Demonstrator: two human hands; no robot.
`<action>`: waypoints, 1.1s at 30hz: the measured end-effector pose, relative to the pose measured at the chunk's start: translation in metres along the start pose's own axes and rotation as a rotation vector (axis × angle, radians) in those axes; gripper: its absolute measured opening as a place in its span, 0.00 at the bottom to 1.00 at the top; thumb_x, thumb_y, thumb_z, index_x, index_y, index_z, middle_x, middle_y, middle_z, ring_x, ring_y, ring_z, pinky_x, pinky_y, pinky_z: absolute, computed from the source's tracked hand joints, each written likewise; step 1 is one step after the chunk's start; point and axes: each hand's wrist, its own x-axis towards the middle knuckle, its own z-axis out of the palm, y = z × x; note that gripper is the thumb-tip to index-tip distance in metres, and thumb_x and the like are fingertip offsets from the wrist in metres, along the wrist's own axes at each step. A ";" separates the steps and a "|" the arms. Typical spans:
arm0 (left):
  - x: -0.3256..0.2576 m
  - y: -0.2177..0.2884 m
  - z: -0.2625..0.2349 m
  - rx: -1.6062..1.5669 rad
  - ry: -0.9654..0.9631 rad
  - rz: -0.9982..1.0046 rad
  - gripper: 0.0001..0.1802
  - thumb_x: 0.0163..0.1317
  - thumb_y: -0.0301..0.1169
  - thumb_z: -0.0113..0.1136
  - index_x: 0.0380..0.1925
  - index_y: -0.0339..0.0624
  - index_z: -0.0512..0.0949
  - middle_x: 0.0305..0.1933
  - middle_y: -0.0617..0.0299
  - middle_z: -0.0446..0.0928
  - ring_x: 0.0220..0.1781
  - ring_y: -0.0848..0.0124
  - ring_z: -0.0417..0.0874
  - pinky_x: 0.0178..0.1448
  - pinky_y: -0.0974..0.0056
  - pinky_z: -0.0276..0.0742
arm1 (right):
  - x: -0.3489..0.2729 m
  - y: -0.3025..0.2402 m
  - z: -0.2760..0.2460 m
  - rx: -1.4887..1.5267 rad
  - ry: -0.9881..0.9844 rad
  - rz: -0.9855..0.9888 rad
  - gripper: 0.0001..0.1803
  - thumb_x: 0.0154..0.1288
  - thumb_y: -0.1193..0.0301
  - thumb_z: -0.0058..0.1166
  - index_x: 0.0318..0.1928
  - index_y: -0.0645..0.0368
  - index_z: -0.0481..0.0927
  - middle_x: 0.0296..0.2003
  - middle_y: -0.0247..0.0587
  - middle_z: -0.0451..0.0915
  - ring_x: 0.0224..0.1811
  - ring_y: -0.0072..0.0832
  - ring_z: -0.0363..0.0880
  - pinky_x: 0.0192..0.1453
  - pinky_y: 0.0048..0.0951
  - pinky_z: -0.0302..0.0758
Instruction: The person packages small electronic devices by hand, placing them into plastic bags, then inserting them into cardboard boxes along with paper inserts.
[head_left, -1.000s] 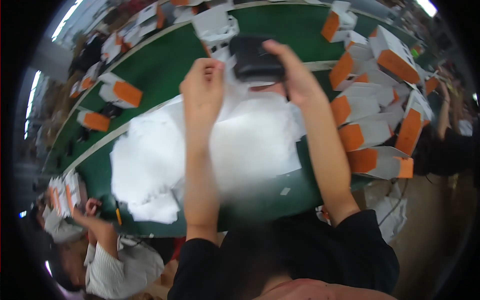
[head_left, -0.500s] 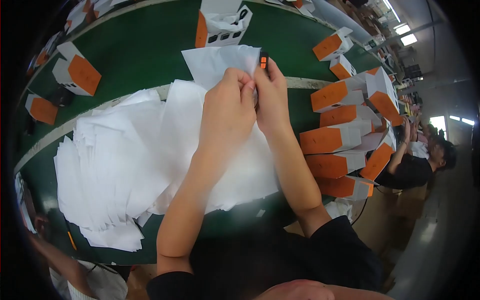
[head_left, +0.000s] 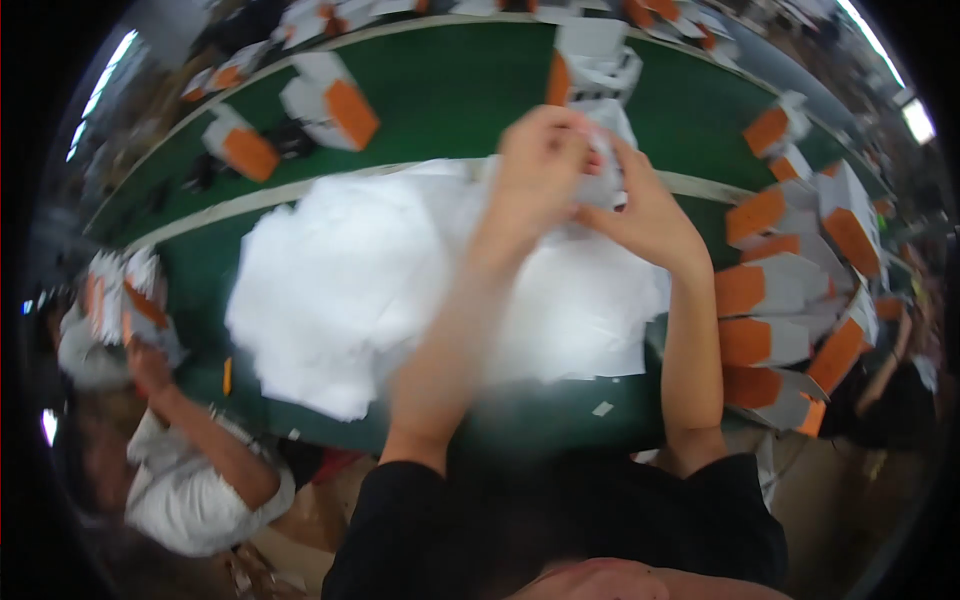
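Both hands are together above the table, blurred by motion, around a crumpled white sheet. My left hand grips it from the left with bent fingers. My right hand holds it from the right, thumb low and fingers above. Whatever the sheet wraps is hidden; the small black device with orange buttons does not show. Below the hands spreads a large pile of thin white sheets, with more sheets to the right. Just beyond the hands stands an open white-and-orange box with white wrapping inside.
Open orange-and-white boxes are stacked at the right edge of the green table. More boxes stand at the far left, beside black items. A yellow-orange stick lies near left. A person at left holds a box.
The view has swung, shifting the scene rightward. The sheet, earlier spread flat with the device at its edge, is now bunched between my hands, and the device is out of sight.
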 end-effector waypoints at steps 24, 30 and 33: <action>0.105 0.005 -0.086 1.326 0.319 0.196 0.12 0.58 0.31 0.58 0.32 0.31 0.83 0.39 0.32 0.83 0.46 0.34 0.84 0.53 0.44 0.82 | 0.098 -0.016 0.007 0.735 0.372 -0.415 0.26 0.62 0.72 0.73 0.58 0.61 0.77 0.51 0.37 0.81 0.53 0.27 0.78 0.60 0.29 0.75; 0.105 -0.005 -0.096 1.052 0.234 0.098 0.15 0.58 0.33 0.64 0.36 0.30 0.86 0.37 0.37 0.85 0.39 0.42 0.88 0.49 0.52 0.86 | 0.123 0.021 0.012 0.329 0.238 -0.434 0.25 0.61 0.68 0.72 0.56 0.57 0.78 0.53 0.39 0.79 0.53 0.33 0.79 0.57 0.29 0.75; 0.102 -0.007 -0.092 0.333 0.158 -0.194 0.11 0.61 0.27 0.62 0.36 0.27 0.86 0.36 0.48 0.86 0.38 0.64 0.90 0.45 0.63 0.87 | 0.122 0.025 0.006 -0.085 0.051 -0.467 0.25 0.59 0.61 0.71 0.56 0.49 0.81 0.59 0.39 0.76 0.61 0.42 0.74 0.65 0.40 0.72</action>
